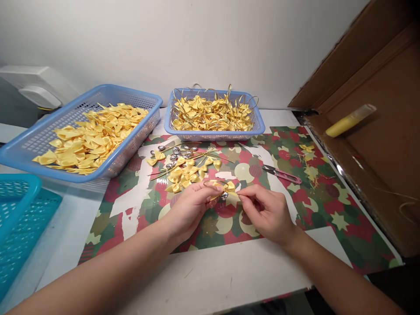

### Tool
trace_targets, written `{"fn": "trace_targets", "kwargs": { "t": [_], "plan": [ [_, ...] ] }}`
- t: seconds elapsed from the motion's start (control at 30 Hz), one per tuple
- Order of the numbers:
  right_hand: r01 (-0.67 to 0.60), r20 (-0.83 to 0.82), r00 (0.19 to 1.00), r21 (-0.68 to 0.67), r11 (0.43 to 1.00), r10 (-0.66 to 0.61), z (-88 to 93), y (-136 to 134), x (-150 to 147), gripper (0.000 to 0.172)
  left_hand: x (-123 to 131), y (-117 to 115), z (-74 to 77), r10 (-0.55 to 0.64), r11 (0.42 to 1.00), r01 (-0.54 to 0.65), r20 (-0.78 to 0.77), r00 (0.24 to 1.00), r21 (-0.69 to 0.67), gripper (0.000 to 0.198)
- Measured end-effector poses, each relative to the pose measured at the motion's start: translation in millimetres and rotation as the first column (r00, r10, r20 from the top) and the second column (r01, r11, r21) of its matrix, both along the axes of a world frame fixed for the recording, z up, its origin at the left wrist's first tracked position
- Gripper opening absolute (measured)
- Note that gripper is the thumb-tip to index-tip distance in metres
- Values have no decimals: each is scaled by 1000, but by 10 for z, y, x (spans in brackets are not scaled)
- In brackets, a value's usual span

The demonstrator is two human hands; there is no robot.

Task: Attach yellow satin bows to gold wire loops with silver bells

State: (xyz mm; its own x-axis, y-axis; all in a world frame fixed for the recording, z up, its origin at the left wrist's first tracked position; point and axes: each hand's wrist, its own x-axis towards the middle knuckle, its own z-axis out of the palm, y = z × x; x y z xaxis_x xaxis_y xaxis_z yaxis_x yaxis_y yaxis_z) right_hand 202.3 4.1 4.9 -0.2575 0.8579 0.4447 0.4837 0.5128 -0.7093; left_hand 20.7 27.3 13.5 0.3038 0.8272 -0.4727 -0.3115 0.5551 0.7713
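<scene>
My left hand (190,208) and my right hand (265,212) meet over the patterned paper (285,205), each pinching one side of a small yellow satin bow (229,189) with a silver bell and a gold cord loop. Just beyond my hands lies a loose pile of yellow bows, silver bells and gold cords (183,168). At the back left a blue basket (36,144) holds many plain yellow bows. A smaller blue basket (215,131) at the back centre holds bows with gold loops.
Small pink-handled thread snips (282,174) lie right of the pile. A teal basket (16,218) sits at the left edge. An open brown cardboard box (380,144) with a yellow tube (349,121) stands at the right. A white wall is behind.
</scene>
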Motion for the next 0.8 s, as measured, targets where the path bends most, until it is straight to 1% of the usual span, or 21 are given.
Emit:
{"fn": "trace_targets", "kwargs": {
  "t": [0.23,0.4,0.53,0.8],
  "plan": [
    [-19,2,1000,2,1000,19,2,23,0,17,-24,-2,-37,-25,1000,25,-27,999,7,20],
    [-48,44,998,13,999,47,29,47,20,17,-24,-12,-41,-39,999,39,-61,997,-7,19],
    [-58,68,996,22,998,57,55,61,32,19,-24,-15,-54,-48,999,48,-87,995,7,20],
    [-57,107,993,96,994,47,70,88,87,18,-17,-1,-23,-52,999,51,-108,993,-18,21]
  ]
}}
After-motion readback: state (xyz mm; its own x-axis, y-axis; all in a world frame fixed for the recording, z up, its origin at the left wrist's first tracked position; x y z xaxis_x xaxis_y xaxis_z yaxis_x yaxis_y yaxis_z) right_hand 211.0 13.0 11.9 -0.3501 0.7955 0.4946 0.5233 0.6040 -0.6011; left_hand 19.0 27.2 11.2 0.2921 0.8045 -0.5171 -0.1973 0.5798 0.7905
